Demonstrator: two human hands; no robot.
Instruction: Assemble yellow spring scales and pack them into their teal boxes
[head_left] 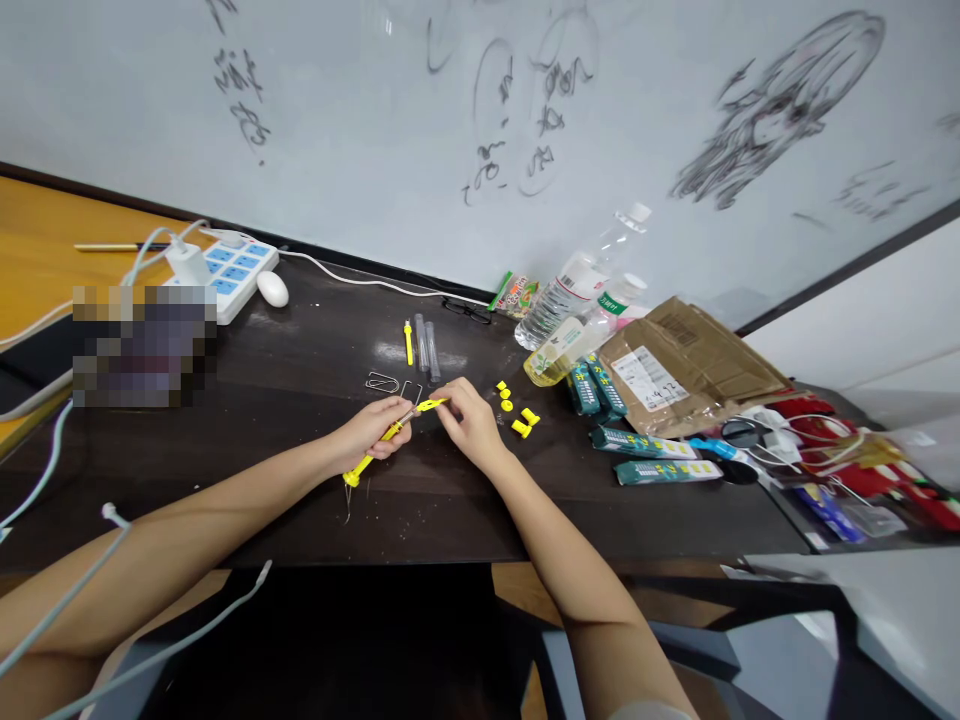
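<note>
My left hand (377, 428) is closed around a long yellow rod-like part (360, 467) with a metal shaft, thin wires hanging from its lower end. The fingers of my right hand (470, 424) pinch a small yellow piece (430, 405) at the upper tip of that rod. Bent metal wires (383, 382) lie just beyond my left hand. Farther back are a yellow stick (408, 342) and clear tubes (431, 350). Several small yellow parts (526, 423) are scattered to the right of my right hand.
Bottles (562, 300), a snack packet (514, 294) and glasses (466, 311) stand or lie near the whiteboard. Right are green boxes (656, 443) and cardboard (660, 365). A power strip (244, 275) and white mouse (272, 289) are left; cables cross the lower left.
</note>
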